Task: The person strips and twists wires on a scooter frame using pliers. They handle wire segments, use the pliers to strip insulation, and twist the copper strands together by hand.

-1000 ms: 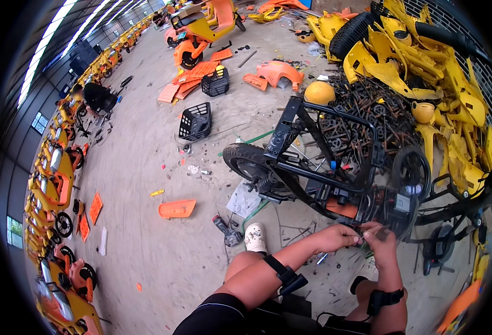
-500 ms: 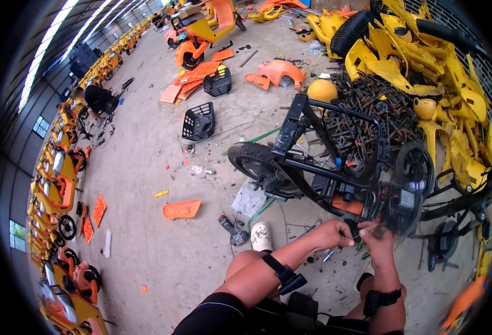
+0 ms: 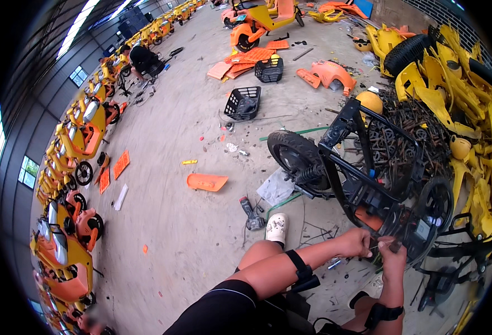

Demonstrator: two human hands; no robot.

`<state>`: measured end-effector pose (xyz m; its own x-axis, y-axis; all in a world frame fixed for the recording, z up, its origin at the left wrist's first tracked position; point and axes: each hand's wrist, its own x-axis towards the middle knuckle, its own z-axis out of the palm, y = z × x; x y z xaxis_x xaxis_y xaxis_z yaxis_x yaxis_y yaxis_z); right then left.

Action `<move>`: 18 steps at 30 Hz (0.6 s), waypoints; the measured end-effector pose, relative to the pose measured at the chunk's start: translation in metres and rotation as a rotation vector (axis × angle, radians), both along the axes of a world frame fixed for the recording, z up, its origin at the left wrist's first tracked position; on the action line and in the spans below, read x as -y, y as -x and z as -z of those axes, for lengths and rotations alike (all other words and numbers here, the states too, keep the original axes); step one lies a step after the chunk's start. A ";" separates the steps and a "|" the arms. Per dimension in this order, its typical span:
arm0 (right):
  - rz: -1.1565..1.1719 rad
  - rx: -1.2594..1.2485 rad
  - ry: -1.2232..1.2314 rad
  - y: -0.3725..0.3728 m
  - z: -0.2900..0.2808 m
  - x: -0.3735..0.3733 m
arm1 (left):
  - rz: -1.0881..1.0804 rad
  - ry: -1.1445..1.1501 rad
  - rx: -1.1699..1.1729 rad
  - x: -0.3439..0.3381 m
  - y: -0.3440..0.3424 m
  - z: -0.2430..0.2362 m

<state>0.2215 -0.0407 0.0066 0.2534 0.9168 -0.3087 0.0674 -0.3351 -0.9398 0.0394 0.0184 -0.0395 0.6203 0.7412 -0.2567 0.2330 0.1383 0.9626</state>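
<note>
A stripped black scooter frame (image 3: pixel 329 139) with its rear wheel (image 3: pixel 290 153) leans on the floor ahead of me to the right. Beside its near end, my left hand (image 3: pixel 354 243) is closed in a pinch, thumb against fingers. Close to its right, my right hand (image 3: pixel 392 252) is also closed, fingertips turned toward the left hand. Something thin and dark shows between the two hands, too small to name. An orange part (image 3: pixel 368 219) sits inside the frame just beyond them. Both forearms wear black straps.
A cordless power tool (image 3: pixel 252 214) lies by my left shoe (image 3: pixel 277 226), near a clear plastic sheet (image 3: pixel 276 187). Black baskets (image 3: pixel 243 105) and orange panels (image 3: pixel 207 181) are scattered about. Yellow scrap panels (image 3: pixel 474 145) pile up right. Scooters (image 3: pixel 84 131) line the left; another person (image 3: pixel 144 60) crouches there.
The view has turned left, so the scene sits further right in the picture. Both hands stay closed and close together beside the frame's near end.
</note>
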 end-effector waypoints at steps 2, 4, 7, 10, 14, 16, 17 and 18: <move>-0.015 0.005 -0.008 -0.011 -0.001 -0.002 | 0.060 0.239 0.098 0.001 -0.002 -0.021; -0.033 -0.004 -0.035 -0.015 -0.002 -0.005 | 0.100 0.419 0.174 0.001 -0.001 -0.027; -0.050 -0.012 -0.082 -0.020 -0.004 -0.008 | 0.131 0.557 0.244 -0.001 -0.002 -0.023; -0.047 -0.012 -0.053 -0.023 -0.001 -0.009 | 0.129 0.539 0.236 -0.004 0.002 -0.018; -0.013 -0.039 -0.021 -0.020 0.001 -0.007 | 0.109 0.322 0.199 -0.003 0.001 -0.002; -0.016 -0.042 -0.010 -0.024 0.004 -0.006 | 0.053 0.290 0.200 -0.001 -0.001 -0.004; -0.011 -0.053 -0.018 -0.024 0.007 -0.006 | 0.043 0.230 0.174 -0.001 -0.001 -0.001; 0.002 -0.061 -0.026 -0.025 0.009 -0.004 | 0.041 0.170 0.151 0.000 -0.002 -0.002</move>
<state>0.2463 -0.0362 -0.0021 0.2370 0.9243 -0.2993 0.0092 -0.3102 -0.9506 0.0412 0.0182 -0.0378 0.6901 0.6685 -0.2774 0.0964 0.2949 0.9506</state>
